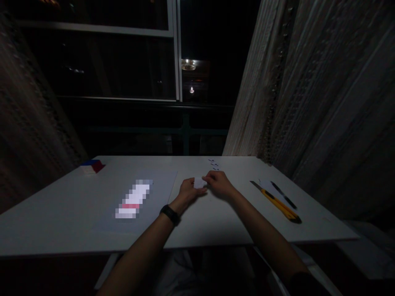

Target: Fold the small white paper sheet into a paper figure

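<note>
A small piece of white paper (199,182) is held just above the white table, between my two hands. My left hand (189,191), with a black band on its wrist, grips the paper's left and lower edge. The fingers of my right hand (219,183) pinch its right edge. Beyond the hands lie several small dark-marked scraps (213,163). To the right, a yellow utility knife (279,204) rests with its blade out, beside a dark pen (284,195).
On the left of the table (61,213) lies a large pale sheet (163,193) with a bright blurred-out screen (133,200) on it. A blue, white and red cube (92,166) sits at the far left. Curtains (247,94) hang beside the dark window.
</note>
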`<state>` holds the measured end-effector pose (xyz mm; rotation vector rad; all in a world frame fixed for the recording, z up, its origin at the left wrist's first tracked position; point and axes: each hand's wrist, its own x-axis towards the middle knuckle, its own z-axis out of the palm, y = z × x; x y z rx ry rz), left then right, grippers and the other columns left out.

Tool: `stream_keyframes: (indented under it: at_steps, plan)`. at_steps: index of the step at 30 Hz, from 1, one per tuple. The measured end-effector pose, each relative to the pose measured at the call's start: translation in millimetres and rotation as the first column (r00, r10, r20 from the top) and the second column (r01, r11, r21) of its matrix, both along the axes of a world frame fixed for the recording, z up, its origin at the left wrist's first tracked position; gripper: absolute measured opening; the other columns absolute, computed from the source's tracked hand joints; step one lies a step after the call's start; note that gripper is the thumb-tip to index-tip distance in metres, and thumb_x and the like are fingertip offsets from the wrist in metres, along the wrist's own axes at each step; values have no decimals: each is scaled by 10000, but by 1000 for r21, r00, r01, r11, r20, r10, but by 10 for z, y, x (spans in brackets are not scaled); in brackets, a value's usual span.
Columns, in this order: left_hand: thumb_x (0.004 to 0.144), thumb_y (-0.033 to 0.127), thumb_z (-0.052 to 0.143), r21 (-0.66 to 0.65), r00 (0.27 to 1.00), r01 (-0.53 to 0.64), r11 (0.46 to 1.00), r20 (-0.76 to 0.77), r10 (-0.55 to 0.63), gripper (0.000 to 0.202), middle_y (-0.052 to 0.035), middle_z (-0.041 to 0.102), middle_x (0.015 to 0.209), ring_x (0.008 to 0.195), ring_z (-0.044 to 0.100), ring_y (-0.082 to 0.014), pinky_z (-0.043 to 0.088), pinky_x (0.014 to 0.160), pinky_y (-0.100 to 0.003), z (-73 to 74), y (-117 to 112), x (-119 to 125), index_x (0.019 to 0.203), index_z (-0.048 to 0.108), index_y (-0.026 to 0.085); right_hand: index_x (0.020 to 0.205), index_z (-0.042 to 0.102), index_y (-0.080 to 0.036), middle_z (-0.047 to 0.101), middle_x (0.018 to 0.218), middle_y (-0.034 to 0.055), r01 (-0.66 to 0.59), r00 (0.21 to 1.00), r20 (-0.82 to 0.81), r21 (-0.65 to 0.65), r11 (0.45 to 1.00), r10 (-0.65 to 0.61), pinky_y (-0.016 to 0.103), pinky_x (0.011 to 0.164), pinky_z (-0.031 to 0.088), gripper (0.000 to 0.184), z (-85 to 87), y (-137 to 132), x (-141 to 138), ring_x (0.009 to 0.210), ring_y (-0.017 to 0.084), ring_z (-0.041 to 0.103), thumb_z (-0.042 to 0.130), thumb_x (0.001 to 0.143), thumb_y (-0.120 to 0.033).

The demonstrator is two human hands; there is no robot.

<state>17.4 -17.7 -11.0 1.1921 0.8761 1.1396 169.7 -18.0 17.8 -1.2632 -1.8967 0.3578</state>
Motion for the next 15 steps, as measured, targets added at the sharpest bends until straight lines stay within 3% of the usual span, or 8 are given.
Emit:
stream_keyframes:
  at_steps: [6, 11, 15]
  plan:
    - [380, 100, 791, -97, 999, -45, 994, 1, 45, 294, -28, 614, 582, 494, 554, -108, 484, 512, -248, 89, -72, 19, 628, 634, 79, 636, 602, -154, 587, 582, -3, -16, 1000, -5, -3, 1000, 16, 222, 546, 337, 251, 2, -26, -30, 568, 112, 509, 546, 778, -354]
    - [353, 84, 804, -85, 996, -34, 996, 80, 41, 416, -60, 651, 690, 574, 598, -141, 509, 568, -277, 84, -53, 21, 740, 652, 89, 639, 604, -153, 596, 592, 0, 10, 1000, -25, 5, 1000, -10, 223, 560, 348, 235, 28, -20, -21, 577, 114, 517, 549, 776, -336]
    - [350, 78, 800, -106, 997, -54, 993, 50, 59, 382, -55, 641, 657, 559, 594, -142, 509, 562, -281, 74, -50, 18, 698, 643, 84, 637, 608, -152, 598, 583, -2, -3, 1000, -18, 7, 1000, 3, 218, 555, 347, 227, 32, -29, -37, 570, 110, 509, 558, 768, -331]
